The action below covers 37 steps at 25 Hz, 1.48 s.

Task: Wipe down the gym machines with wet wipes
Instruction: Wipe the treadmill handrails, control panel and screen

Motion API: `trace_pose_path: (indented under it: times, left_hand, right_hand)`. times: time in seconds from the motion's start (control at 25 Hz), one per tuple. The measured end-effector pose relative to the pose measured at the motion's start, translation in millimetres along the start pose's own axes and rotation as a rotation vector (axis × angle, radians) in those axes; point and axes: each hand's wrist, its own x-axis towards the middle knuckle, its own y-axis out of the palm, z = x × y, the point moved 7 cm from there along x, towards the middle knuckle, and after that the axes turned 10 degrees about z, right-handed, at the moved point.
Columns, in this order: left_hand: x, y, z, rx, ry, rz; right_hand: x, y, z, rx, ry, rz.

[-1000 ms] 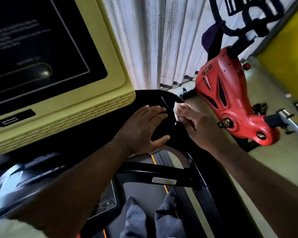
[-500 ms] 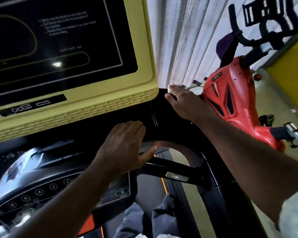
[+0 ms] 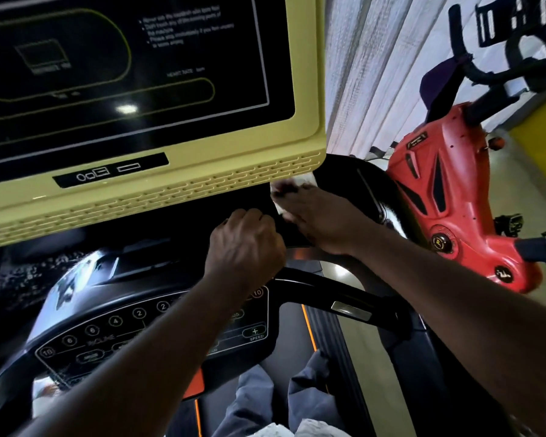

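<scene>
One wipe [image 3: 298, 182]: on console [image 3: 338, 181] just below screen's [image 3: 306, 89] right corner, under right hand [image 3: 323, 223], fingers [image 3: 293, 195] flat, pressing; left hand [image 3: 243, 244] just beside, lower from screen, fingers curled, grasp unclear.

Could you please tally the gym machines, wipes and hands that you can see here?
Machines: 2, treadmill and red bike.
Wipe: 1, under the right hand.
Hands: 2, right and left hand.
Total: 5.
</scene>
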Motion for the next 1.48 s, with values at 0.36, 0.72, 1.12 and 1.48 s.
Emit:
trace_pose_path:
  times: [0.36, 0.72, 1.12, 1.48]
  left_hand:
    - [-31, 7, 38, 0.210, 0.168, 0.107]
    - [-36, 2, 55, -0.165, 0.149, -0.023]
    - [-29, 3, 49, -0.109, 0.130, -0.011]
    - [-28, 4, 38, 0.071, 0.104, -0.008]
  right_hand:
    - [27, 1, -3, 0.053, 0.341, -0.073]
    - [-1, -2, 26, 0.218, 0.319, -0.065]
    - [-47, 16, 45, 0.022, 0.213, 0.003]
    - [-119, 26, -12, -0.035, 0.024, -0.002]
